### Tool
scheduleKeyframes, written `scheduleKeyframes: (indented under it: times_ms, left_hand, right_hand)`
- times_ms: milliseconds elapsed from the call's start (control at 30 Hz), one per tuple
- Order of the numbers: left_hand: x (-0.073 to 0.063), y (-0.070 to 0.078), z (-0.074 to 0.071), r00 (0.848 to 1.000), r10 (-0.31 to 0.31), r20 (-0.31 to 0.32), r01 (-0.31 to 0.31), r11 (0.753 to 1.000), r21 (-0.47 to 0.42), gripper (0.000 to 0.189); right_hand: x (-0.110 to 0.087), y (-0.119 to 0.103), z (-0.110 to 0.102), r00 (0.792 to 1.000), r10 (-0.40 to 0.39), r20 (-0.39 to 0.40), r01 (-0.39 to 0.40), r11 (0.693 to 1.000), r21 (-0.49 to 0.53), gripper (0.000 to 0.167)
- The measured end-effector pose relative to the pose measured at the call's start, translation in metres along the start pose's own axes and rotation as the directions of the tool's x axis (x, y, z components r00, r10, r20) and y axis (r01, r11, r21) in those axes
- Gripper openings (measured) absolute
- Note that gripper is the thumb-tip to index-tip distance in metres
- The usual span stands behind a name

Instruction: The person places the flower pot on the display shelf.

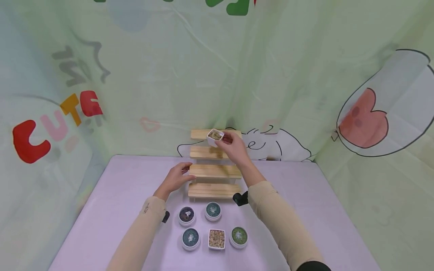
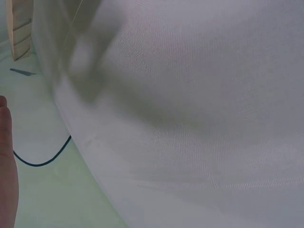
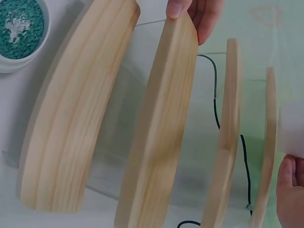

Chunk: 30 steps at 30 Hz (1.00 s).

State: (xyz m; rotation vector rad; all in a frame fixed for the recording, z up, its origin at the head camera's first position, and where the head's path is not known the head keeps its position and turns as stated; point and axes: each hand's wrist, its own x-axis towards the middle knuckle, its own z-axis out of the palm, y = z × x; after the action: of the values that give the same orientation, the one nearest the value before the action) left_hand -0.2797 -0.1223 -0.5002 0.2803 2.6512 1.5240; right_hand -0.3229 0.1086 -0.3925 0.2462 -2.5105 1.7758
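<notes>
A stepped display rack with several pale wooden boards [image 1: 215, 171] stands at the back of the table. My left hand [image 1: 176, 177] holds the left end of its second-lowest board, thumb on the front edge and fingers behind, as the right wrist view shows. Only the edge of that hand [image 2: 6, 166] appears in the left wrist view. My right hand [image 1: 234, 147] pinches a small white square pot [image 1: 213, 138] at the height of the top board [image 1: 199, 134]. Its filling looks like greenish-brown granules. In the right wrist view the pot [image 3: 291, 129] is cut off at the edge.
In front of the rack stand round white pots with teal [image 1: 213, 209], dark [image 1: 187, 214], another teal [image 1: 190, 237] and green [image 1: 239, 235] fillings. Among them is a square pot with tan gravel [image 1: 216, 239]. A printed curtain [image 1: 162, 82] hangs behind the lilac-white table [image 1: 288, 195].
</notes>
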Motion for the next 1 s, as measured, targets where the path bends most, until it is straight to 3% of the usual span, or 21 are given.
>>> scheduleKeyframes:
  times_ms: [333,1000]
  left_hand:
    - [0.002,-0.003,0.001,1.000,0.011,0.001,-0.011,1.000,-0.003,0.065]
    - [0.003,-0.006,0.000,0.999,0.035,-0.006,-0.035,0.999,-0.017,0.064]
  right_hand:
    - [0.015,-0.005,0.013,0.998,-0.031,-0.047,0.029,0.999,-0.042,0.053]
    - [0.033,-0.008,0.026,0.999,0.024,-0.045,-0.028,0.996,-0.089,0.062]
